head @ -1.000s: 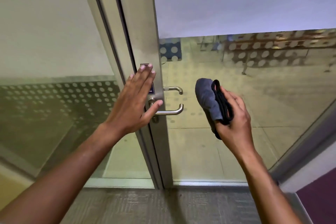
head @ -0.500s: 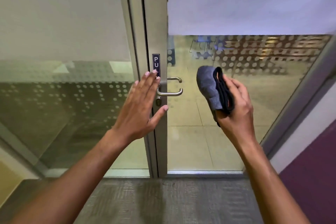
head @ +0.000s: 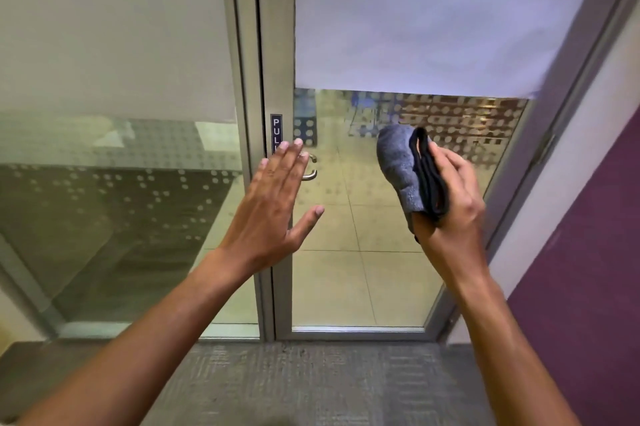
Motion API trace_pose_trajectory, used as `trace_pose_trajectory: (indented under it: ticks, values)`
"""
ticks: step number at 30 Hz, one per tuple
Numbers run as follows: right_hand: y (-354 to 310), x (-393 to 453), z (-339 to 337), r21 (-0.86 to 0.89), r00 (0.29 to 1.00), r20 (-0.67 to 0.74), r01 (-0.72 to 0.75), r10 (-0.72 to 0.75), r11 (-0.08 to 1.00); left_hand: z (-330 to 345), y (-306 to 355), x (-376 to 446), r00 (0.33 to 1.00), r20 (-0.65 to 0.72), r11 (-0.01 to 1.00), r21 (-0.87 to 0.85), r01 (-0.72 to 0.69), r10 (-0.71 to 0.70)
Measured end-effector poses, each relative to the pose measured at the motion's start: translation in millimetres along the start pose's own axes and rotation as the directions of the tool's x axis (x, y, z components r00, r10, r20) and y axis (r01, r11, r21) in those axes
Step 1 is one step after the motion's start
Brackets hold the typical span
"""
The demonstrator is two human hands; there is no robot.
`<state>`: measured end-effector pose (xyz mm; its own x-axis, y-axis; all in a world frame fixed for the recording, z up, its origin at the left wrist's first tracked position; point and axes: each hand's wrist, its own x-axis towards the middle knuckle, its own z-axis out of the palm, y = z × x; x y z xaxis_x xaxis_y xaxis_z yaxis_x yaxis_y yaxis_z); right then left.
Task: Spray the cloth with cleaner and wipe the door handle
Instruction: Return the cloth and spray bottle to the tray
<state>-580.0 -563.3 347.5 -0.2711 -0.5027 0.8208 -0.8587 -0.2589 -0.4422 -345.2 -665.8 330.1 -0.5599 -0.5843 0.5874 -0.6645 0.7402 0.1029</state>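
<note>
A metal lever door handle sits on the aluminium stile of a glass door; only its right tip shows past my fingers. My left hand is flat and spread in front of the stile, covering most of the handle and holding nothing. To the right, at handle height, my right hand grips a folded grey cloth with black edging, its grey face turned toward the glass. No spray bottle is in view.
A small "PULL" sign is fixed above the handle. A fixed glass panel with a dotted frosted band stands left of the door. A purple wall rises at right. Grey carpet runs up to the threshold.
The view has drawn back and shifted, so the door looks farther and more upright. My left hand came off the stile and hovers in front of the handle. The cloth hand stayed at the same height.
</note>
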Motion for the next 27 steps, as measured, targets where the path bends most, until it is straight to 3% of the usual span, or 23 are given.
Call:
trace_pose_trajectory:
  ticks: [12, 20, 27]
  values:
    - [28.0, -44.8, -129.4, 0.113, 0.999, 0.044, -0.008, 0.003, 0.994, -1.7, 145.6, -54.1, 0.997, -0.007, 0.993, 0.092, 0.075, -0.075]
    - [7.6, -94.0, -155.8, 0.257, 0.980, 0.186, -0.120, 0.073, 0.959, -26.4, 187.9, -145.1, 0.959, 0.010, 0.953, 0.119, 0.280, -0.283]
    - [-57.8, -154.7, -138.8, 0.410, 0.933, 0.360, -0.150, -0.009, 0.900, -72.3, 193.1, -262.5, 0.861, -0.034, 0.846, 0.170, 0.505, -0.507]
